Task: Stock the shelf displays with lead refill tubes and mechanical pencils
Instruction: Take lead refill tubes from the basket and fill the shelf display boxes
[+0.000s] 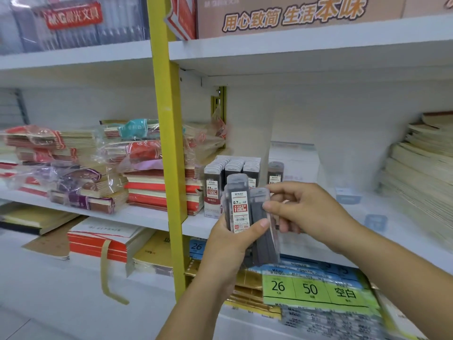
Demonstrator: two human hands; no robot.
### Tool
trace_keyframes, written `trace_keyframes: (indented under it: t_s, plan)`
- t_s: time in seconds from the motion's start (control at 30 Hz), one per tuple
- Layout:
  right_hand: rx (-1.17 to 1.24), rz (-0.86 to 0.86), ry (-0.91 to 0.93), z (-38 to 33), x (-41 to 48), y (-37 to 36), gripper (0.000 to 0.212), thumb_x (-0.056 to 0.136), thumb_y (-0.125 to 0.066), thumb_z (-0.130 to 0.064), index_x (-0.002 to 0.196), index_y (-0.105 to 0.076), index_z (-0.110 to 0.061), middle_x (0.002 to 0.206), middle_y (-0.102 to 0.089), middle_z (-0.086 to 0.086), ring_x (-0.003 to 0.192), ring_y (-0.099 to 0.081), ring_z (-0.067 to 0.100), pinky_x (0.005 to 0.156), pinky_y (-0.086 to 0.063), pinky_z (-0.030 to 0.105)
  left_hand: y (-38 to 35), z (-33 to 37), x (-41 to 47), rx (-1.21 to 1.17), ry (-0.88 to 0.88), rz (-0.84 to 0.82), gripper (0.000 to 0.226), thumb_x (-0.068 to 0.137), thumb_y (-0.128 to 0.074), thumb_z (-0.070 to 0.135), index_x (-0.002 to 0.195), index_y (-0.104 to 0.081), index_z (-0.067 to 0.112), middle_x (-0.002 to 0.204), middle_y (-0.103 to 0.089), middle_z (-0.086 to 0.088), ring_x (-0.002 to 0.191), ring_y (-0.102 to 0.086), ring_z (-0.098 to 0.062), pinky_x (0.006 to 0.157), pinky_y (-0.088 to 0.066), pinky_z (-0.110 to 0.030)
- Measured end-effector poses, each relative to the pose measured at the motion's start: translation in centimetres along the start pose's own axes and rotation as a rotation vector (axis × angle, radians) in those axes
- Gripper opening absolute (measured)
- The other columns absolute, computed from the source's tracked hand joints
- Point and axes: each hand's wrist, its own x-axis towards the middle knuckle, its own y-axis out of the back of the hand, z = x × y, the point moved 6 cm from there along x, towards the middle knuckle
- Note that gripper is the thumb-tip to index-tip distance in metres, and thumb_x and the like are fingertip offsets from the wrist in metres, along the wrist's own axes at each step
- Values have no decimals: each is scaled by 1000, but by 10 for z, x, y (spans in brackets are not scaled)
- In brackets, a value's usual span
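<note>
My left hand grips a bunch of flat grey lead refill tubes upright in front of the middle shelf; the front one reads 0.7 HB. My right hand pinches the top of the rightmost tube in that bunch. Behind them on the white shelf stands a display box of refill tubes in rows, labelled 0.5. One lone tube stands to the right of the box.
A yellow upright post divides the shelving. Wrapped notebook stacks fill the shelf to the left, and paper stacks sit at the right. Below lie packs with green labels and red-edged books. Cartons stand on the top shelf.
</note>
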Motion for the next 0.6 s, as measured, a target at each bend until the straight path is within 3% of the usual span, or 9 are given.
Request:
trace_keyframes:
  t_s: [0.1, 0.23, 0.4, 0.5, 0.6]
  plan:
    - [70, 18, -20, -5, 3, 17, 25, 90, -65, -10, 109, -66, -26, 69, -71, 8, 49, -63, 16, 40, -43, 20, -2, 6, 1, -10, 19, -40, 47, 56, -86, 42, 100, -72, 31, 101, -78, -4, 87, -75, -23, 68, -60, -37]
    - [87, -24, -19, -13, 8, 29, 29, 94, -59, -10, 115, -60, -30, 84, -73, 3, 69, -68, 19, 57, -51, 21, -1, 3, 3, 3, 49, 18, 35, 75, -83, 29, 107, -70, 29, 97, -78, -3, 82, -75, -19, 67, -58, -34]
    - [-94, -23, -5, -13, 9, 32, 26, 88, -63, -42, 113, -56, -48, 100, -73, -13, 77, -66, 7, 71, -50, 25, -11, 1, 8, -15, 59, 31, 28, 80, -82, 29, 104, -70, 33, 93, -79, -1, 77, -76, -18, 59, -57, -30]
    - [-51, 16, -13, -14, 15, 42, 28, 100, -45, -26, 120, -54, -43, 104, -73, -13, 93, -68, 10, 86, -48, 34, -11, 5, 11, -27, 44, 31, 30, 79, -82, 32, 107, -70, 31, 93, -79, -1, 77, -76, -16, 55, -55, -28]
    - [6, 10, 1, -16, 21, 49, 30, 101, -44, -15, 121, -56, -34, 104, -74, -4, 94, -69, 14, 82, -47, 33, -4, 12, 15, -50, 26, 83, 34, 77, -84, 29, 108, -70, 27, 94, -79, -3, 82, -76, -21, 58, -56, -30]
